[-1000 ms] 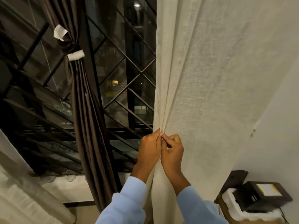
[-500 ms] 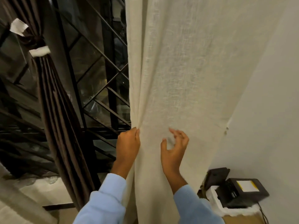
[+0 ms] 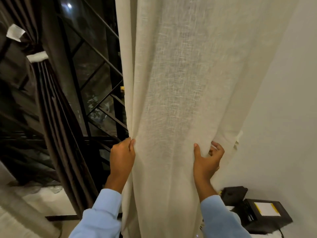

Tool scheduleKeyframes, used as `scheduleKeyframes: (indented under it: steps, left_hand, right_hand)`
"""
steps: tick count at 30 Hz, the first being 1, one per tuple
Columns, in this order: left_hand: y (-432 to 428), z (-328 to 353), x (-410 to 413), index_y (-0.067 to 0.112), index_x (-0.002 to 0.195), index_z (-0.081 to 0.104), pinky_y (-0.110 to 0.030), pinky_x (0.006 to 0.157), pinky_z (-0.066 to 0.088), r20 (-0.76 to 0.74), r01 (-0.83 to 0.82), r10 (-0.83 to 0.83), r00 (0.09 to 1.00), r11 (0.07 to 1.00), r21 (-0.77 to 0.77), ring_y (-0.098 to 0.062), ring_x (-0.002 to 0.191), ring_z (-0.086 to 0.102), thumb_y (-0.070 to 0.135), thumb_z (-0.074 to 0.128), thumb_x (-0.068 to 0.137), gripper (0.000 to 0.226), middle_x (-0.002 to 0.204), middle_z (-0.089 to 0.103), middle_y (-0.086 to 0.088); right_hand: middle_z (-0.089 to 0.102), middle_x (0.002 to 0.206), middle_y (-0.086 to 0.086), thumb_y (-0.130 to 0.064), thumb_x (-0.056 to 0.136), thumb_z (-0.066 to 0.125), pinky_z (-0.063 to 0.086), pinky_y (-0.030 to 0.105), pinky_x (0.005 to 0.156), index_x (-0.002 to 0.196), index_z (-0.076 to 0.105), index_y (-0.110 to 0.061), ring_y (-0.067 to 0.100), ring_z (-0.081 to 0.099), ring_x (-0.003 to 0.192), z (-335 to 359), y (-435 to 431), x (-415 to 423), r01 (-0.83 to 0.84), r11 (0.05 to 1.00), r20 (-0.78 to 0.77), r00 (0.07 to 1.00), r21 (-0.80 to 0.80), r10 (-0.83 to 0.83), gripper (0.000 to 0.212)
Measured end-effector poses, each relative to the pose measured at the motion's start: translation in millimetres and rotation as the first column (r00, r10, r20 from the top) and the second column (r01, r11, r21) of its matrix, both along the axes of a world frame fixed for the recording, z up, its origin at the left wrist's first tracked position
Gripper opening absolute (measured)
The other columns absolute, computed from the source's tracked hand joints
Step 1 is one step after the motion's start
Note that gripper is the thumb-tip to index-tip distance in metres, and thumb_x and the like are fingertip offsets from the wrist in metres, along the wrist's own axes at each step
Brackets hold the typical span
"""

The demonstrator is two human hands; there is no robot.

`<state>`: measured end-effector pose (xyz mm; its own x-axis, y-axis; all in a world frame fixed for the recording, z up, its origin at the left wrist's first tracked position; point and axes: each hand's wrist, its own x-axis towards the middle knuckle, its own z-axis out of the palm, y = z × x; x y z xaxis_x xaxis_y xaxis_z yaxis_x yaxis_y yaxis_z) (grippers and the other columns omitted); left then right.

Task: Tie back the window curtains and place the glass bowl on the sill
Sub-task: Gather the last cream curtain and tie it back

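A cream linen curtain point(image 3: 185, 83) hangs in front of me, in front of the dark barred window point(image 3: 96, 74). My left hand point(image 3: 122, 156) grips the curtain's left edge, thumb on the front. My right hand point(image 3: 206, 159) has its fingers curled into the cloth near the right edge, gathering a fold. A dark brown curtain point(image 3: 56, 121) hangs at the left, tied back with a white-ended band point(image 3: 36, 56). The pale sill point(image 3: 44, 201) shows at lower left. No glass bowl is clearly visible.
A white wall point(image 3: 277, 117) stands close on the right. Below it a black box with a white and yellow label point(image 3: 265, 214) sits beside another black item point(image 3: 234, 193). A small tie-back hook point(image 3: 237, 143) sticks from the wall by the curtain's edge.
My hands, together at the curtain's left edge a second ago, have spread apart. The right hand moved across the cloth to its right side and now grabs it. The view shifted right.
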<state>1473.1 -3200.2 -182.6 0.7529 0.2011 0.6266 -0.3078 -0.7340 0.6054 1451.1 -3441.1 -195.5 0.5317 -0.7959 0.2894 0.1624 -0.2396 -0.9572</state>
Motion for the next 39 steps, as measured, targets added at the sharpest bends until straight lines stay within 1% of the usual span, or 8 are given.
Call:
scheduleKeyframes:
  steps: [5,10,14,16,21,27,34,39]
  left_hand:
    - [-8.2,2.2,-6.6,0.006,0.068,0.063,-0.038,0.050,0.052,-0.010,0.011,-0.011,1.000,1.000,0.005,-0.018,0.048,0.056,0.017,0.055,0.096,0.031,0.059,0.062,-0.005]
    - [-16.8,2.7,-15.0,0.006,0.069,0.062,-0.038,0.052,0.053,-0.013,0.021,-0.020,1.000,1.000,0.022,-0.021,0.051,0.058,0.020,0.051,0.097,0.033,0.062,0.063,-0.007]
    - [-25.5,6.3,-20.6,0.005,0.075,0.065,-0.037,0.057,0.055,-0.029,0.047,-0.046,0.999,0.999,0.017,-0.020,0.057,0.062,0.021,0.049,0.098,0.032,0.068,0.067,-0.008]
    - [-29.5,6.6,-23.0,0.005,0.083,0.067,-0.035,0.064,0.057,-0.063,0.082,-0.081,0.995,0.997,0.000,-0.020,0.065,0.066,0.022,0.049,0.099,0.030,0.077,0.070,-0.008]
    - [-37.4,13.2,-28.2,0.003,0.087,0.067,-0.036,0.071,0.058,-0.128,0.149,-0.146,0.981,0.989,0.015,-0.021,0.074,0.068,0.027,0.047,0.098,0.033,0.085,0.071,-0.010]
    - [-47.6,18.8,-28.2,0.003,0.075,0.065,-0.039,0.062,0.056,-0.127,0.206,-0.196,0.972,0.976,0.074,-0.024,0.060,0.063,0.021,0.049,0.097,0.033,0.069,0.067,-0.011]
    - [-58.3,28.2,-32.8,0.003,0.071,0.063,-0.032,0.059,0.052,-0.163,0.228,-0.204,0.965,0.963,0.142,-0.022,0.058,0.061,0.028,0.046,0.099,0.040,0.066,0.066,-0.011]
    - [-66.2,34.1,-28.7,0.001,0.075,0.063,-0.038,0.066,0.054,-0.269,0.213,-0.155,0.951,0.956,0.203,-0.024,0.063,0.062,0.029,0.042,0.101,0.045,0.070,0.065,-0.012]
  right_hand:
    - [0.066,0.095,-0.004,-0.022,0.087,0.074,0.051,0.028,0.087,0.100,0.062,-0.022,0.017,0.062,0.093,1.4,27.1,-0.4,-0.163,0.986,0.069,0.984,-0.021,0.164,0.017]
    - [0.069,0.102,-0.006,-0.015,0.090,0.070,0.051,0.021,0.082,0.103,0.071,-0.014,0.008,0.064,0.094,0.1,61.9,-3.4,-0.332,0.939,0.132,0.931,-0.088,0.341,0.014]
    - [0.069,0.078,-0.008,-0.012,0.091,0.069,0.052,0.020,0.067,0.088,0.073,-0.012,0.006,0.065,0.070,4.2,81.8,-5.2,-0.475,0.872,0.128,0.863,-0.123,0.488,0.005]
    - [0.073,0.077,-0.010,-0.012,0.090,0.070,0.055,0.018,0.069,0.089,0.073,-0.018,0.006,0.070,0.073,6.5,89.1,-7.0,-0.534,0.843,0.131,0.832,-0.073,0.539,0.007]
    - [0.074,0.080,-0.012,-0.012,0.088,0.072,0.056,0.018,0.073,0.090,0.074,-0.020,0.005,0.071,0.078,5.1,99.3,-10.1,-0.559,0.820,0.116,0.813,-0.118,0.571,0.008]
    - [0.065,0.094,-0.013,-0.009,0.091,0.067,0.051,0.011,0.076,0.097,0.076,-0.014,-0.001,0.063,0.089,-0.6,93.2,-3.1,-0.518,0.791,-0.009,0.838,-0.327,0.545,0.012]
    - [0.062,0.087,-0.008,0.006,0.089,0.064,0.045,0.006,0.071,0.096,0.072,-0.003,-0.003,0.060,0.083,-6.1,88.8,-10.7,-0.569,0.767,-0.042,0.810,-0.297,0.585,0.014]
    - [0.058,0.076,-0.007,0.004,0.081,0.073,0.045,0.010,0.066,0.089,0.075,-0.012,0.010,0.056,0.074,-17.2,83.2,-15.3,-0.519,0.765,-0.025,0.833,-0.381,0.552,0.018]
